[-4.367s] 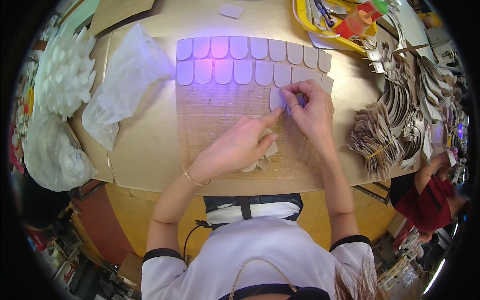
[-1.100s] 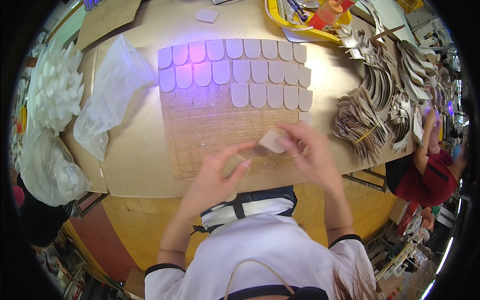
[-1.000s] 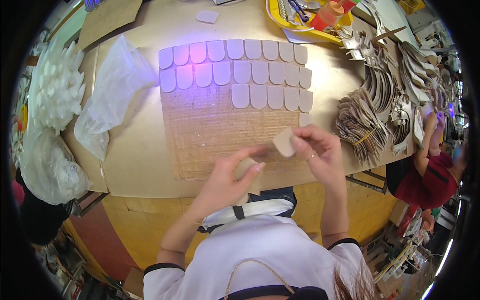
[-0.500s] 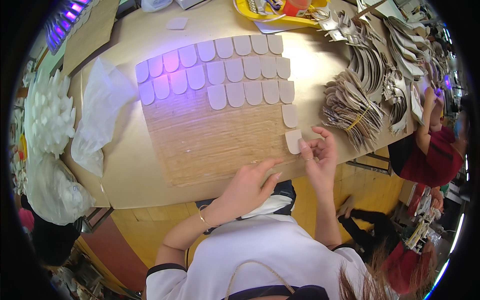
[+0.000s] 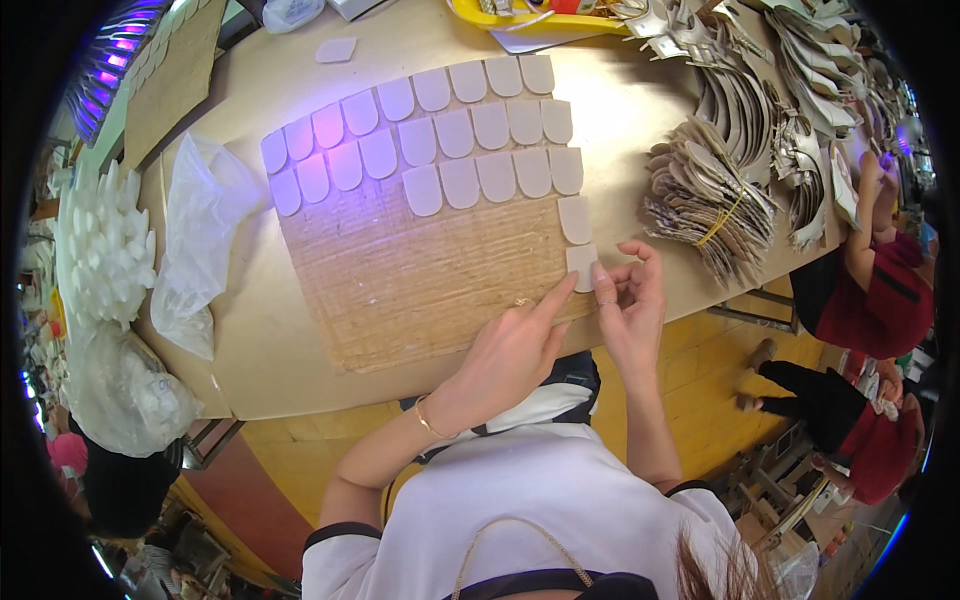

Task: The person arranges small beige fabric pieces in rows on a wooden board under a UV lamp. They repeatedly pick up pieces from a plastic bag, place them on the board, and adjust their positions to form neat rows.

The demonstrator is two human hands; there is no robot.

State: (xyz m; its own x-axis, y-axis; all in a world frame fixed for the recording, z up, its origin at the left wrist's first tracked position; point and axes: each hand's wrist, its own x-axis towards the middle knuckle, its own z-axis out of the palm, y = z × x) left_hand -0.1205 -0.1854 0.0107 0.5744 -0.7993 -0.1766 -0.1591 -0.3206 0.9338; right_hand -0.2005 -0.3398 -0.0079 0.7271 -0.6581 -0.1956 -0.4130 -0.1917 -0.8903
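A pale piece with one rounded end (image 5: 580, 262) lies at the right edge of a brown, worn board (image 5: 430, 275), just below a matching piece (image 5: 574, 219). My right hand (image 5: 633, 320) has its thumb at the right edge of the lower piece, apparently pinching it against a partly hidden index finger; its other fingers curl loosely. From the left, my left hand (image 5: 500, 360) reaches over the board's near edge, its outstretched index fingertip on the same piece and nothing in its grasp. Rows of like pieces (image 5: 454, 133) cover the far part of the board.
Right of the board lies a banded bundle of flat pieces (image 5: 700, 190), with curved stacks (image 5: 738, 120) behind. At left are a clear plastic bag (image 5: 205, 220) and white foam-like pieces (image 5: 108, 240). A yellow tray (image 5: 545, 20) stands far back; people work at right.
The pale piece has moved from tilted at the board's edge to flat beneath the piece above. My left index finger has come right and now touches it. The whole view has shifted slightly.
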